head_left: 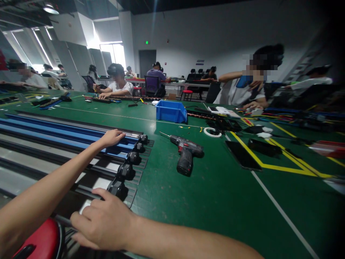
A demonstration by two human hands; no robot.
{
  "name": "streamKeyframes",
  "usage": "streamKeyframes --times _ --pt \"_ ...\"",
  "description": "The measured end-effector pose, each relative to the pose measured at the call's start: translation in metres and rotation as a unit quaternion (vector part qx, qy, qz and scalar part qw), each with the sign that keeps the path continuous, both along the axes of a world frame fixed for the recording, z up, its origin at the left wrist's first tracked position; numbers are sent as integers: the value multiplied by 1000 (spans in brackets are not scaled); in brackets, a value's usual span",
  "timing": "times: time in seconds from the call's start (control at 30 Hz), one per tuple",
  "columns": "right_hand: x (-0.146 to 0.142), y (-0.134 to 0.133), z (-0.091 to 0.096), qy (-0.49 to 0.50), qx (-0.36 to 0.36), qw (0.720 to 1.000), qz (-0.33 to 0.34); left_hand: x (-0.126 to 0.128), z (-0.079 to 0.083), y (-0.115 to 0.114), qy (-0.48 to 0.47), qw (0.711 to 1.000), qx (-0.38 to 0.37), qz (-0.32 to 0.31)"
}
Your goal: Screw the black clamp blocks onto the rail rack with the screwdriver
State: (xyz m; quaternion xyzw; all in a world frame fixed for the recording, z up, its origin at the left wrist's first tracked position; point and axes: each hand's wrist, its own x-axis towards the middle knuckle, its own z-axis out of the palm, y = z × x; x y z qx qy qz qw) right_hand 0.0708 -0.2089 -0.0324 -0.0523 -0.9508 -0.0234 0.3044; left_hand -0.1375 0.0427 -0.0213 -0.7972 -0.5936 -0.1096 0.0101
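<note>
Several long rails point(81, 133), some blue and some grey, lie side by side on the left, with black round end fittings point(134, 157) and flat slotted brackets at their right ends. My left hand point(113, 137) rests on the far blue rails just short of the end fittings, fingers stretched forward. At the near side of the row is my right hand point(106, 221), its fingers apart and loosely bent over the nearest rail; whether they press on it is hidden. To the right of the fittings, a black and red cordless drill point(185, 153) with a long thin bit lies on its side.
The green table point(210, 208) carries a blue bin point(171, 111), a roll of white tape point(212, 132), a black flat panel point(242, 154) and yellow tape lines. A red stool point(40, 241) stands below the near edge. Co-workers point(120, 84) sit across the table.
</note>
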Motion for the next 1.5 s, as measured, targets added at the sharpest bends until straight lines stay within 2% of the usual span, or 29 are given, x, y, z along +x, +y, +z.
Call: streamKeyframes --times 1.17,1.5 --pt "-3 -1 1 6 2 1000 -16 1 1 -1 4 1000 4 -2" --pt "-3 1 0 -3 5 1000 -2 0 0 -1 -4 1000 3 2"
